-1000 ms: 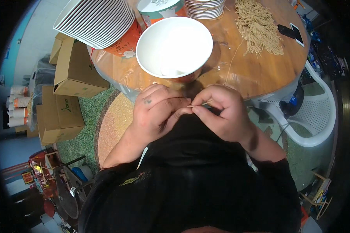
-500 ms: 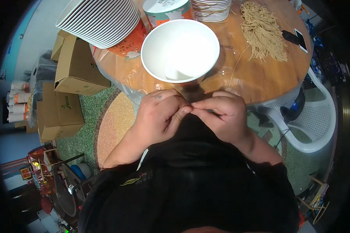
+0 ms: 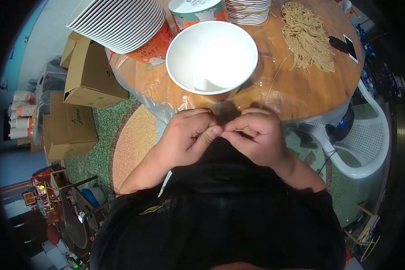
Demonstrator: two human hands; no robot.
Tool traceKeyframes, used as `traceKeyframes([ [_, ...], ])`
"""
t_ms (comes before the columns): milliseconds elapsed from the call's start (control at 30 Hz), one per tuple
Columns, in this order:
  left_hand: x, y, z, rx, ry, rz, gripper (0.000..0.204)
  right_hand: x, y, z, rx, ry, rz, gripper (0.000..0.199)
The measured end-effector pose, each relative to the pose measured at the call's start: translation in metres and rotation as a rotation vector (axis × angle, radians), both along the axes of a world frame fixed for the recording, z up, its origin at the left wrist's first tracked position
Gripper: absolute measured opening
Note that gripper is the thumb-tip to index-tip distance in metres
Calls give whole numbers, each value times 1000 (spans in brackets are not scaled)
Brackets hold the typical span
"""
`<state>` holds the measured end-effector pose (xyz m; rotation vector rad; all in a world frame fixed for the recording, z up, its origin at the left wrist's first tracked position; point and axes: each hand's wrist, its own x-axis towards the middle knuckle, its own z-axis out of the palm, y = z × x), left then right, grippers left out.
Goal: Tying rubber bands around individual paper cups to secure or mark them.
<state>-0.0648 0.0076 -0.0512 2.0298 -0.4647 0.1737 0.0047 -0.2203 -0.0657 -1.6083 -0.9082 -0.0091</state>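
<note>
In front of my body, just off the near table edge, both hands are close together with their fingertips almost meeting. My left hand (image 3: 186, 137) is closed in a pinch, thumb pressed against the curled forefinger; what lies between them is hidden. Between thumb and forefinger my right hand (image 3: 256, 135) pinches a thin tan cord (image 3: 244, 130), a short bit of which shows. Right beyond the hands stands a large white paper tub (image 3: 211, 58), open side up. A loose tan strand (image 3: 274, 78) runs over the table from near the right hand toward a cord bundle (image 3: 306, 38).
A tall stack of nested tubs (image 3: 121, 27) leans at the far left, beside a lidded tub (image 3: 197, 11) and another stack (image 3: 248, 11). A phone (image 3: 350, 48) lies at the table's right edge. Cardboard boxes (image 3: 94, 72) stand left, a white plastic chair (image 3: 364, 153) right.
Both hands have stayed in nearly the same place and shifted slightly lower, fingers still pinching. A bit of cord now shows between the right fingers. The whole view has shifted slightly.
</note>
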Motion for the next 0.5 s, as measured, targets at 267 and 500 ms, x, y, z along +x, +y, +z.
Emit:
traceKeyframes([
  [267,-3,6,9,66,-228,128,18,-7,3,0,31,61,-9,9],
  [500,46,59,44,607,-551,263,51,-3,3,-14,159,344,32,7],
])
